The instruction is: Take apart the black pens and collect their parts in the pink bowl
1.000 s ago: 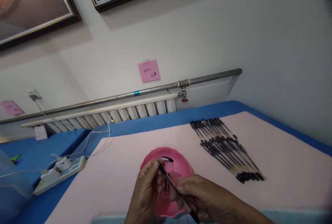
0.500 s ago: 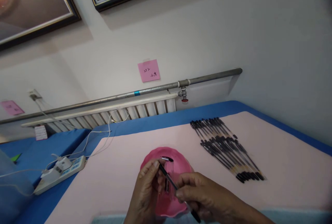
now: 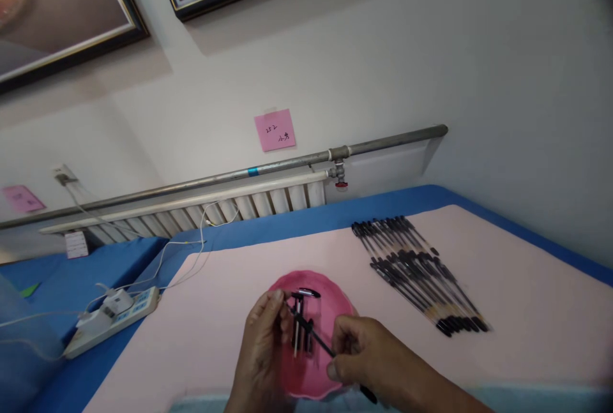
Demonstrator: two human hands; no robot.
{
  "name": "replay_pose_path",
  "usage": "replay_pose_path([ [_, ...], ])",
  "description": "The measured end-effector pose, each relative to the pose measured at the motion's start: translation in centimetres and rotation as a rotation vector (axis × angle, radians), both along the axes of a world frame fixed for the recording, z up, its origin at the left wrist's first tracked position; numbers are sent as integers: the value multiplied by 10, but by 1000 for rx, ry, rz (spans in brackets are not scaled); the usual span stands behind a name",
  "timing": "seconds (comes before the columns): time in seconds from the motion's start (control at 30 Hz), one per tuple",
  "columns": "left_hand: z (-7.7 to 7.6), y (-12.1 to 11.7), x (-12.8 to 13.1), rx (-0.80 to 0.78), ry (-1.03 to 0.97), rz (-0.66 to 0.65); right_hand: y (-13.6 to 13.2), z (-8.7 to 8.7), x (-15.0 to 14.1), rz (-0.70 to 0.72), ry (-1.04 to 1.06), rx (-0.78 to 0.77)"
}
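On the blue worktop [image 3: 426, 197], spread with a pale pink sheet [image 3: 201, 323], two rows of pens [image 3: 431, 292] lay to the right of a scalloped pink dish [image 3: 342, 292]. The step in hand seemed to be working on one end of a single pen, held above the dish. The right hand [image 3: 378, 359] gripped that pen [image 3: 322, 344] along its near-right part, fingers curled round it, while the left hand [image 3: 261, 336] pinched at its far-left end. The next move appeared to call for a firm right grip, a fine left pinch and both kept in line. The held pen looked slim and mostly dark, slanting from far left to near right, with a black near end showing beyond the right hand; its exact tip was too small to tell. Inside the dish lay several short dark pieces [image 3: 297, 330] and a glossy black cap-like piece [image 3: 309, 293].
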State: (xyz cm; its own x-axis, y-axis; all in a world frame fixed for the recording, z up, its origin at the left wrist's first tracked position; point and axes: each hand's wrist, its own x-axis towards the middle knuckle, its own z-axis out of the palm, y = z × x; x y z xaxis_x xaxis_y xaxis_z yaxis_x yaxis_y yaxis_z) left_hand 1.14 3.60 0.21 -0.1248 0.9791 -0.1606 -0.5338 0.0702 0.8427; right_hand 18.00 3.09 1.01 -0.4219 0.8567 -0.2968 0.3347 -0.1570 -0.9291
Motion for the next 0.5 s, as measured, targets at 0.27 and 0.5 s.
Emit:
replay_pose_path([
  [0.27,-9,7,-20,-48,419,12,14,6,13,-152,-2,78],
  [0.5,-13,5,-9,-37,508,-117,13,2,11,-132,-4,89],
])
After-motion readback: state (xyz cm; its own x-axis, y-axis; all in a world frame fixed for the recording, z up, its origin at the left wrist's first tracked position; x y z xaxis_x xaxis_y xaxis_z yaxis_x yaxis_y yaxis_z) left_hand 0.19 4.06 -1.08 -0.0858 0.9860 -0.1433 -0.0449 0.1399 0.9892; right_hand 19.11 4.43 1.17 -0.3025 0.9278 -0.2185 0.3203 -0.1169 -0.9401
